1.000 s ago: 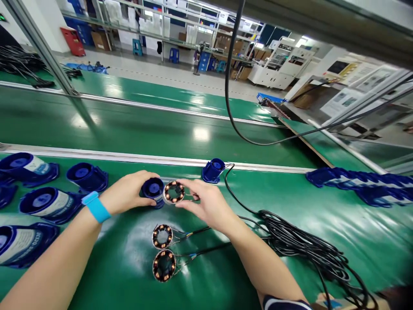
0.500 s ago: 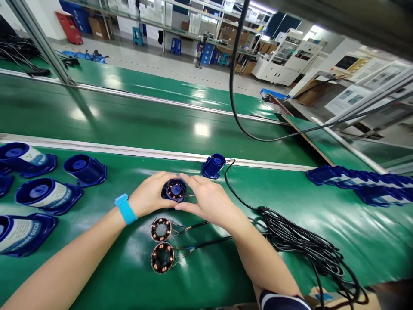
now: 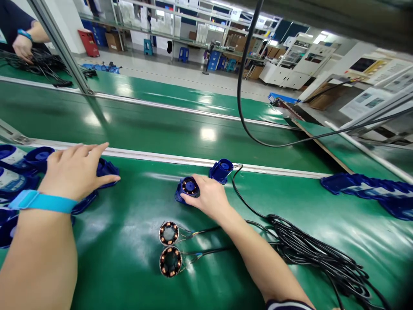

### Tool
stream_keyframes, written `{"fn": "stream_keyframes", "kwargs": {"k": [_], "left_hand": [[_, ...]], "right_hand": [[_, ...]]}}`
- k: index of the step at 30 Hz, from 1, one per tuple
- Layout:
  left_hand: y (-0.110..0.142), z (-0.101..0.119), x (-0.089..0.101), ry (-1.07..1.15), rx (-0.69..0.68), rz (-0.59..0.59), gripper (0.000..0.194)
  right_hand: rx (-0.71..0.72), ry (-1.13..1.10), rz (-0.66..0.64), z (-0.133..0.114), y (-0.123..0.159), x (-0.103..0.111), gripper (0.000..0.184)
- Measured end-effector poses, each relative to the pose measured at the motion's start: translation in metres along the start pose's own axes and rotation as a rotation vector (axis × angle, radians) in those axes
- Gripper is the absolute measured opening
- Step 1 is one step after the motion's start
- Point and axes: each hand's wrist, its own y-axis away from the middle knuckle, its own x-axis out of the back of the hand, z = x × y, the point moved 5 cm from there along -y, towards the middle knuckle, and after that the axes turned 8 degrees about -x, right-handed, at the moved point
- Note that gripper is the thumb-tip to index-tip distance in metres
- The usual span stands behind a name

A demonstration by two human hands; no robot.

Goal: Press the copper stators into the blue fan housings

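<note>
My right hand (image 3: 211, 194) grips a blue plastic motor housing (image 3: 179, 193) from its right side, thumb and fingers around the rim. Inside that housing sits a copper-wound stator ring (image 3: 190, 187), around a blue centre. My left hand (image 3: 74, 170), wearing a light-blue wristband, is spread open with no object visible in it. It hovers at the left over a blue housing (image 3: 109, 168), which it partly hides. Two loose stators, an upper one (image 3: 169, 234) and a lower one (image 3: 171, 261), lie on the green mat with wires leading right.
Another blue housing (image 3: 221, 171) with a cable stands by the white rail (image 3: 155, 156). Coiled black cable (image 3: 309, 241) lies at right. Labelled blue housings are grouped at left (image 3: 13, 183) and right (image 3: 371, 189). A co-worker's hand (image 3: 24, 46) touches black cables at far left.
The stator moved from beside the housing into it, while both hands held the housing. My left hand then let go and moved left, opening over the other housings.
</note>
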Motion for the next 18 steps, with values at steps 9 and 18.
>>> {"fn": "stream_keyframes", "kwargs": {"k": [9, 18], "left_hand": [[-0.014, -0.035, -0.053, 0.053, 0.096, -0.499, 0.084], [0.004, 0.029, -0.02, 0.348, -0.268, -0.271, 0.102]], "right_hand": [[-0.058, 0.171, 0.005, 0.017, -0.011, 0.01, 0.069], [0.367, -0.223, -0.71, -0.062, 0.047, -0.005, 0.045]]}}
